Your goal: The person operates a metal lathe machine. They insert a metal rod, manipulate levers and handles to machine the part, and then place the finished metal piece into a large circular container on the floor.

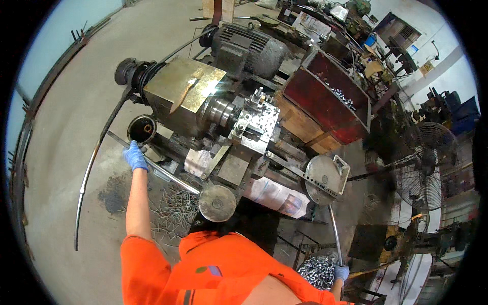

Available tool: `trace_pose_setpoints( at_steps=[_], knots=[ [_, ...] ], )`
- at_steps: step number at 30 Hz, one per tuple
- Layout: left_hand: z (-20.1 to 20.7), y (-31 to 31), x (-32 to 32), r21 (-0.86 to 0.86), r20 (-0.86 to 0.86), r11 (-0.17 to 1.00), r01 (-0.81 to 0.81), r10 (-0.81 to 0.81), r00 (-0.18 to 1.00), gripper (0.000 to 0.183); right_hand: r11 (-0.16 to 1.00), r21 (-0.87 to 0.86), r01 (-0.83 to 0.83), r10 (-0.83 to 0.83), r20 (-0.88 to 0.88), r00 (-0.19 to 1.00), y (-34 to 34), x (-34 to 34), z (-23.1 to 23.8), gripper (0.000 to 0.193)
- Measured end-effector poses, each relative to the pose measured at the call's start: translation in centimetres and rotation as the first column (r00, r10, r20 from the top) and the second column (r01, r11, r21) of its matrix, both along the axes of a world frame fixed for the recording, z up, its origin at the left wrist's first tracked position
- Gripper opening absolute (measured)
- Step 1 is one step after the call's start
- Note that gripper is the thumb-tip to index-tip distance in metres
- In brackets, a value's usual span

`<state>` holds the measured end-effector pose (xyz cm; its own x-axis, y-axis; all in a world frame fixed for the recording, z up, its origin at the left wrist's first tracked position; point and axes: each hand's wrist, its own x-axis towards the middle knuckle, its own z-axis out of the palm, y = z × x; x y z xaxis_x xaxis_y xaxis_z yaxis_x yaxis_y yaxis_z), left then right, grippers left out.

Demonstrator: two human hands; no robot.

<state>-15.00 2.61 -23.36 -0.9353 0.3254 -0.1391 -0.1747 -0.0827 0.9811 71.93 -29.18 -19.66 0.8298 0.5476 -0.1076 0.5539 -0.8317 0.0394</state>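
Note:
My left hand (134, 156), in a blue glove, is closed around a long metal lever (175, 179). That lever slopes down to a round metal disc (217, 203) at the front of a machine. At the lower right my right hand (341, 273), also gloved in blue, is closed on the end of a second lever (335, 231). This one rises to a larger round disc (321, 178). Between and beyond the hands stand the machine's headstock (178, 89), its shiny chuck (222, 112) and an oily clamping block (256, 122). My right fingers are partly hidden.
A red bin (325, 96) with small metal parts stands behind right. An electric motor (249, 48) sits at the back. Metal scraps (175, 208) litter the floor at left. A container of shiny metal pieces (317, 272) is beside my right hand. A fan (424, 165) stands at right.

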Motion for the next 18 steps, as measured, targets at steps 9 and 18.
trace_pose_setpoints(
  at_steps=[9,18],
  knots=[
    [0.6,0.0,0.0,0.012,0.05,1.0,-0.012,0.011,0.999,0.017,0.996,0.064,0.068,-0.072,0.077,0.994,-0.8,-1.7,-1.0,0.041],
    [0.9,0.0,0.3,0.057,0.023,0.998,0.013,-0.014,1.0,0.017,0.993,-0.036,0.112,-0.112,0.014,0.994,-0.6,-2.2,-0.7,0.037]
  ],
)
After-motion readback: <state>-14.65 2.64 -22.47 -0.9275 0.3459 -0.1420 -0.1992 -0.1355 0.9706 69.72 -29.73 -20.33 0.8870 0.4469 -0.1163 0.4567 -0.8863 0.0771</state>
